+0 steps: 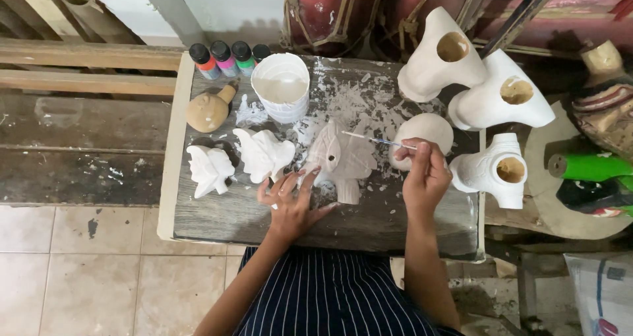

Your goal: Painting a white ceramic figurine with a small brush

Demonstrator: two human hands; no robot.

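While I'm looking down at the paint-splattered wooden table, four small paint bottles are sitting in a row at the far left edge, black caps, with orange, pink and green showing under three of them; a white tub of white paint is standing just beside them; labels are too small to make out. My left hand is lying flat with fingers spread, pressing on the near edge of the pale fish-shaped carving lying mid-table; my right hand is pinching a thin brush, arm coming in from the lower right, bristle tip touching the carving's upper side; two white-coated carvings are standing to the left.
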